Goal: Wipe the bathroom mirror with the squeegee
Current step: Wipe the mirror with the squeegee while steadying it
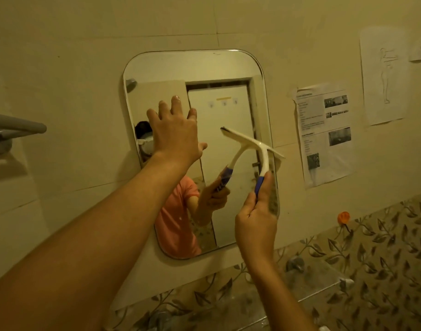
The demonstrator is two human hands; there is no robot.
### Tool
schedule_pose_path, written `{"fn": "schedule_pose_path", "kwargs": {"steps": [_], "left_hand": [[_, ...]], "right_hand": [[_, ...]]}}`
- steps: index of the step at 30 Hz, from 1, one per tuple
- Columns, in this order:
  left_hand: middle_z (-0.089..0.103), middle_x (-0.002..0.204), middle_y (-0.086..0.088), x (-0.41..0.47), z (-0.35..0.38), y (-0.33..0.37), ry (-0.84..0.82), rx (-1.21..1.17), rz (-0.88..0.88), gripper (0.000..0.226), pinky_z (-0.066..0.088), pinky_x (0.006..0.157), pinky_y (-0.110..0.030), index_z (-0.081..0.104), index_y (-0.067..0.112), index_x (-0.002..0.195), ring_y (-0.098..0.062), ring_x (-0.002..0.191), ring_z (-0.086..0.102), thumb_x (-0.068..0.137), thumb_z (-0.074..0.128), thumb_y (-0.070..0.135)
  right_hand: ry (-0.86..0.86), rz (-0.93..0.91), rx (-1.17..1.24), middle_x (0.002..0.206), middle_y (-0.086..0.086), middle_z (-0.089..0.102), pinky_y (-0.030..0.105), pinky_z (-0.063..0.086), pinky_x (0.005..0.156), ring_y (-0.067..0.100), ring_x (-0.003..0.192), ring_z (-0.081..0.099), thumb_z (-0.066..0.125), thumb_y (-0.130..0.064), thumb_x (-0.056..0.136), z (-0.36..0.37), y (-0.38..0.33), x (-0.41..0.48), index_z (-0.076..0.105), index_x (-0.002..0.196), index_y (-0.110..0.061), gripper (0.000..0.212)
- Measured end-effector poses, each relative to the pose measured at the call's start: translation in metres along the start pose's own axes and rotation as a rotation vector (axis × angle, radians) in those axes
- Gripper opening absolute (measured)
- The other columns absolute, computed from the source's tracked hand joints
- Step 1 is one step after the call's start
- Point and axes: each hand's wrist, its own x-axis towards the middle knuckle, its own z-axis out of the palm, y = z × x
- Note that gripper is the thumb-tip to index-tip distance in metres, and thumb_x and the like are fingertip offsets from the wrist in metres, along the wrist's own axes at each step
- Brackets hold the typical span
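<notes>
A rounded rectangular mirror (219,75) hangs on the cream wall in the head view. My right hand (257,218) grips the blue handle of a white squeegee (264,154). Its blade lies tilted against the glass at the mirror's right side, about mid-height. My left hand (174,132) is spread flat with fingers apart over the mirror's left half, holding nothing. The glass reflects a person in a pink shirt, the squeegee and a white door.
A grey rail (18,127) juts out at the left edge. Printed sheets (324,134) and a line drawing (383,75) are taped to the wall at the right. An orange hook (343,217) and leaf-patterned tiles (383,254) lie below; a glass shelf (324,280) sits under the mirror.
</notes>
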Motion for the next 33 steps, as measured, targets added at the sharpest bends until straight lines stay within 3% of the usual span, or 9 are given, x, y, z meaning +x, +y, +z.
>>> {"fn": "schedule_pose_path", "kwargs": {"steps": [6, 11, 15, 18, 26, 29, 33], "left_hand": [[0.025, 0.16, -0.019, 0.0, 0.001, 0.0, 0.002, 0.004, 0.004, 0.093, 0.033, 0.107, -0.057, 0.033, 0.027, 0.155, -0.044, 0.142, 0.03, 0.082, 0.056, 0.078], [0.027, 0.159, -0.019, 0.001, 0.001, 0.001, -0.005, 0.002, -0.002, 0.093, 0.033, 0.107, -0.058, 0.034, 0.026, 0.155, -0.044, 0.14, 0.032, 0.081, 0.057, 0.079], [0.025, 0.16, -0.019, -0.001, 0.001, 0.001, -0.014, 0.0, -0.012, 0.094, 0.032, 0.108, -0.06, 0.033, 0.026, 0.155, -0.044, 0.142, 0.03, 0.081, 0.057, 0.078], [0.023, 0.161, -0.02, -0.002, 0.0, 0.001, -0.019, -0.007, -0.017, 0.093, 0.031, 0.108, -0.061, 0.033, 0.026, 0.155, -0.045, 0.143, 0.029, 0.081, 0.058, 0.077], [0.024, 0.161, -0.019, -0.003, -0.002, 0.003, -0.031, -0.015, -0.02, 0.092, 0.031, 0.108, -0.06, 0.035, 0.025, 0.155, -0.045, 0.143, 0.029, 0.081, 0.061, 0.074], [0.024, 0.161, -0.02, -0.004, -0.002, 0.001, -0.028, -0.016, -0.023, 0.091, 0.031, 0.109, -0.061, 0.035, 0.025, 0.155, -0.045, 0.143, 0.028, 0.082, 0.061, 0.073], [0.023, 0.162, -0.019, -0.003, -0.002, 0.001, -0.022, -0.002, -0.021, 0.091, 0.03, 0.109, -0.061, 0.034, 0.025, 0.156, -0.045, 0.144, 0.027, 0.083, 0.06, 0.073]], "right_hand": [[-0.06, 0.086, -0.055, 0.06, 0.003, 0.054, 0.038, 0.048, 0.048, 0.018, 0.048, 0.053, 0.024, -0.045, 0.1, 0.019, 0.021, -0.076, -0.022, 0.143, -0.062, 0.066], [-0.08, 0.148, -0.048, 0.063, -0.003, 0.055, 0.033, 0.049, 0.056, 0.012, 0.055, 0.054, 0.029, -0.043, 0.102, 0.018, 0.021, -0.103, -0.022, 0.139, -0.064, 0.067], [0.027, 0.119, 0.086, 0.061, 0.0, 0.054, 0.039, 0.047, 0.049, 0.013, 0.049, 0.052, 0.029, -0.046, 0.102, 0.004, 0.01, -0.071, -0.003, 0.146, -0.064, 0.057], [0.085, 0.093, 0.169, 0.062, -0.006, 0.049, 0.029, 0.046, 0.045, 0.007, 0.047, 0.049, 0.034, -0.036, 0.107, -0.008, -0.008, -0.023, 0.009, 0.155, -0.048, 0.056], [0.165, 0.085, 0.208, 0.072, -0.012, 0.049, 0.014, 0.038, 0.049, 0.009, 0.061, 0.056, 0.028, -0.033, 0.109, -0.019, -0.052, 0.079, 0.005, 0.159, -0.035, 0.055], [0.153, 0.103, 0.181, 0.069, -0.002, 0.054, 0.016, 0.039, 0.047, 0.009, 0.057, 0.056, 0.028, -0.033, 0.108, -0.008, -0.053, 0.087, 0.003, 0.159, -0.035, 0.056], [0.159, 0.102, 0.135, 0.063, -0.008, 0.047, 0.015, 0.035, 0.042, 0.005, 0.049, 0.049, 0.031, -0.031, 0.108, 0.003, -0.044, 0.07, 0.001, 0.159, -0.034, 0.059]]}}
